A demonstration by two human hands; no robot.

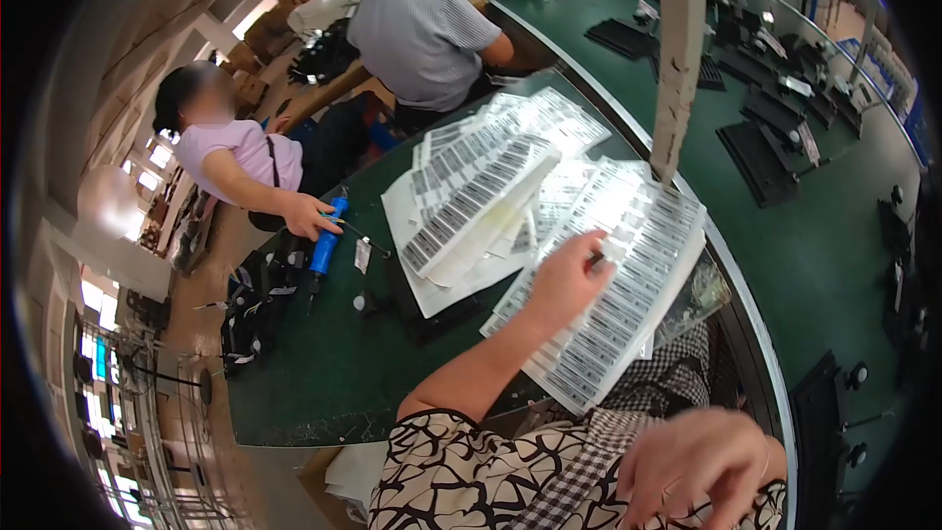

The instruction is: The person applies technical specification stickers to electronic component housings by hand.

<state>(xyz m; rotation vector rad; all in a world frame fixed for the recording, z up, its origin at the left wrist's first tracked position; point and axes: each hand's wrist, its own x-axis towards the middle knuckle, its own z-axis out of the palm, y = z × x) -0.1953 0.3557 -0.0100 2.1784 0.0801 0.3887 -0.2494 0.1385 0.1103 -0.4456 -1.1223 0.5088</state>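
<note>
My left hand (569, 285) rests over the upper part of a printed label sheet (608, 324), its thumb and fingers pinched together near the middle rows. Whatever sits between those fingertips is too small to make out. That sheet lies on top of a thick stack close to my body, its rows full of small dark printed labels. My right hand (697, 466) is raised in front of my patterned sleeve at the lower right, blurred, with fingers bent and apart. Nothing shows in it. More label sheets (481, 201) lie fanned out beyond the stack.
A person across the green table (324, 383) grips a blue power screwdriver (329, 236). Another person (422, 39) sits at the back. A white post (677, 59) rises beside the sheets. Black parts (756, 162) lie on the green surface to the right; others (260, 304) are piled left.
</note>
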